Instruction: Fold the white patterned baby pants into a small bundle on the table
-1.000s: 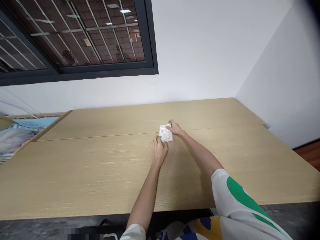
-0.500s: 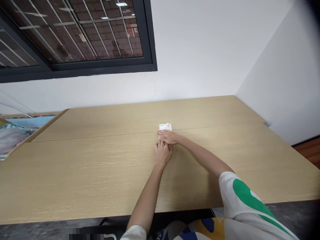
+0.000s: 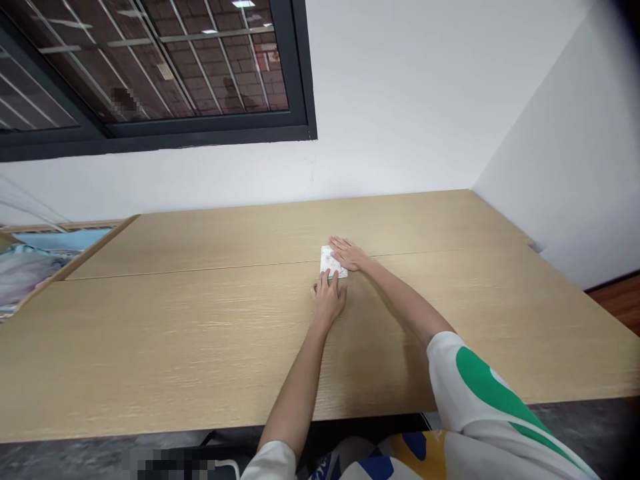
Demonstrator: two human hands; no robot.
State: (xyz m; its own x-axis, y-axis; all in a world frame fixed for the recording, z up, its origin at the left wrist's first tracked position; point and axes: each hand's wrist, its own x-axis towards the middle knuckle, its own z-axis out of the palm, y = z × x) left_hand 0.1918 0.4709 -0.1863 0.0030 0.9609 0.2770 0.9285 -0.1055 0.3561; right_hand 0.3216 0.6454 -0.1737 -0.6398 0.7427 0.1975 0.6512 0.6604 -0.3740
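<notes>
A small white sheet with faint markings, paper or thin cloth point(image 3: 327, 261), lies flat on the wooden tabletop point(image 3: 200, 333). My left hand point(image 3: 329, 300) rests at its near edge, fingers spread and fingertips touching it. Across its far right part lies my right hand point(image 3: 347, 253), flat with the fingers stretched out to the upper left. That hand hides the sheet's upper right corner. Neither hand grips anything.
A seam runs across the tabletop near the sheet. Beyond the table stands a white wall point(image 3: 400, 100) with a dark-framed window point(image 3: 210, 130) at upper left. Folded fabric point(image 3: 30, 273) sits in a wooden-edged space at far left.
My right hand has slid away from me over the sheet, uncovering its middle. My left hand's fingers now show at the near edge, no longer under the right hand.
</notes>
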